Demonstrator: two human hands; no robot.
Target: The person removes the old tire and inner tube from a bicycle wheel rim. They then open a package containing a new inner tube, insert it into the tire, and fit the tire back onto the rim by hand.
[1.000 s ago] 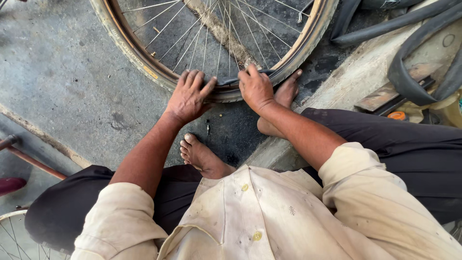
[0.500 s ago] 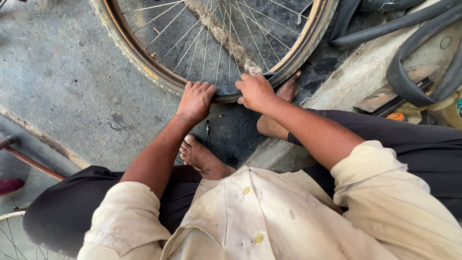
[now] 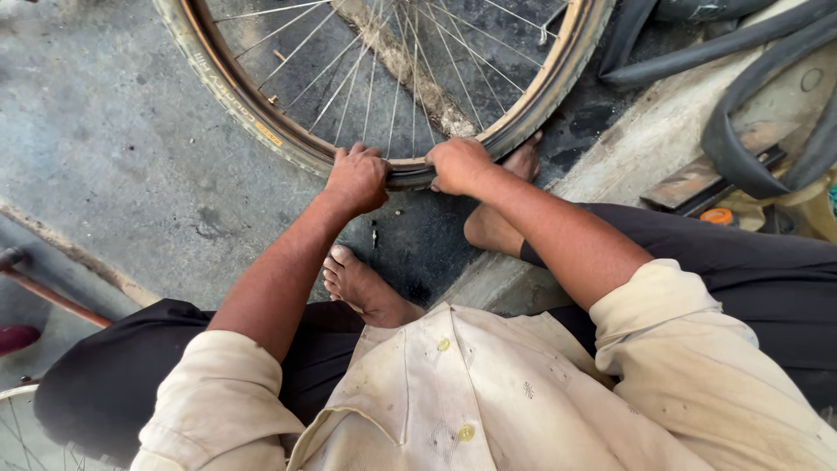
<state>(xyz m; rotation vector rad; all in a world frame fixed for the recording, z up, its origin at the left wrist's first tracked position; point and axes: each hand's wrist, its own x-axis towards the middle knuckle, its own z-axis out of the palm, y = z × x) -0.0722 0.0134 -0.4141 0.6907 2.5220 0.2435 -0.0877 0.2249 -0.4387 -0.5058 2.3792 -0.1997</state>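
On the concrete floor, I see my left hand and right hand both clenched around the wheel's tyre, side by side.

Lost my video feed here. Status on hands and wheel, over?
Left hand and right hand both clamped on tyre at near edge of bicycle wheel. Wheel flat on concrete. Right foot against tyre.
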